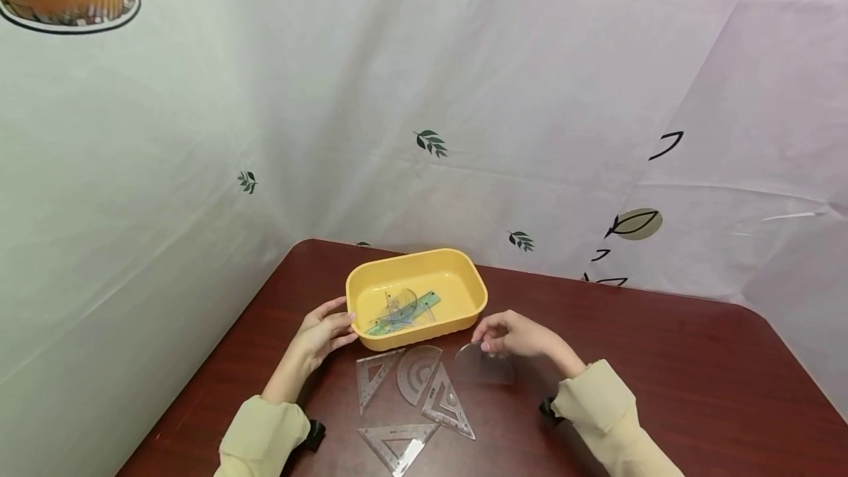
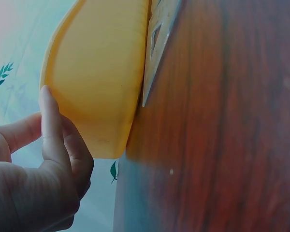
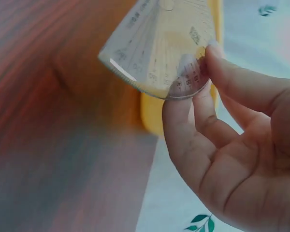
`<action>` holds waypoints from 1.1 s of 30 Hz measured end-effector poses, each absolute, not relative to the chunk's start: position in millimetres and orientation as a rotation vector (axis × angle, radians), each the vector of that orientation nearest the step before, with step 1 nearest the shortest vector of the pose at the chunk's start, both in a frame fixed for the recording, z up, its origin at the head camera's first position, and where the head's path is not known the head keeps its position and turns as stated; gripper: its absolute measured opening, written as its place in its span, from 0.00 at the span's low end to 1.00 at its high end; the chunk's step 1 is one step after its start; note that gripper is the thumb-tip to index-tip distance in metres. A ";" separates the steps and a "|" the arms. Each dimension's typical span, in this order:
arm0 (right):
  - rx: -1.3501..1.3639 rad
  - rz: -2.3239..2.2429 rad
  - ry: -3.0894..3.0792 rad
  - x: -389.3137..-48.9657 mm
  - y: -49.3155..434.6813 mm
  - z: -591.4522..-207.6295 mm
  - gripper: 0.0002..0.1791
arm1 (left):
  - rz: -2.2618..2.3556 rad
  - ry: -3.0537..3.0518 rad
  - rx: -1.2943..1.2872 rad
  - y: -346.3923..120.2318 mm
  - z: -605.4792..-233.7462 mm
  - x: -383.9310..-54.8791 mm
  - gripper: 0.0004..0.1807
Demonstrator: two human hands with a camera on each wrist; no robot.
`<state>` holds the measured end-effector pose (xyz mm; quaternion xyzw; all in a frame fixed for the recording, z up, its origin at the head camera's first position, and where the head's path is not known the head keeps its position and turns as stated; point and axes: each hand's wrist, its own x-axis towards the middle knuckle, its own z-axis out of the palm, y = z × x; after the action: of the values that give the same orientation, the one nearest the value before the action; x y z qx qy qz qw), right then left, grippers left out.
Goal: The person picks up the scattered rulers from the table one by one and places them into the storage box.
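Note:
My right hand (image 1: pixel 520 335) pinches a clear plastic protractor (image 3: pixel 145 58) by its curved edge, thumb on one face and fingers on the other, just in front of the yellow bin (image 1: pixel 424 333). At the bin's left end, my left hand (image 1: pixel 321 333) holds the rim between thumb and fingers. Inside the bin lie a green ruler (image 1: pixel 424 304), a clear protractor (image 1: pixel 403 300) and other clear pieces too overlapped to tell apart. Before the bin, a clear protractor (image 1: pixel 414 374) lies between two set squares (image 1: pixel 363 375), and another set square (image 1: pixel 397 431) lies nearer me.
The dark red-brown wooden table (image 1: pixel 636 374) extends far to the right of the bin. A white cloth (image 1: pixel 530 131) printed with plants hangs along its back and left sides. Both wrists wear dark straps.

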<state>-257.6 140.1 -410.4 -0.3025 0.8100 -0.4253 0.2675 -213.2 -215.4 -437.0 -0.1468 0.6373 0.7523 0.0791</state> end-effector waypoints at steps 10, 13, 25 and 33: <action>-0.729 -1.328 2.122 -274.0 118.8 -400.0 0.11 | 2.250 1.909 -0.435 -215.4 -436.4 -212.0 0.35; -0.672 -1.361 2.116 -278.6 113.0 -398.2 0.12 | 2.250 1.906 -0.433 -215.2 -436.2 -212.2 0.35; -0.383 -1.522 2.098 -291.6 94.9 -386.0 0.17 | 2.256 1.902 -0.427 -216.3 -435.6 -213.7 0.35; -0.225 -1.533 2.322 -298.1 70.8 -387.4 0.15 | 2.256 1.899 -0.438 -215.4 -436.7 -211.8 0.35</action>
<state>-298.1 70.8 -387.4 -0.0795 0.8191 -0.5408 0.1742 -211.8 -215.4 -436.7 -0.1463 0.6350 0.7543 0.0799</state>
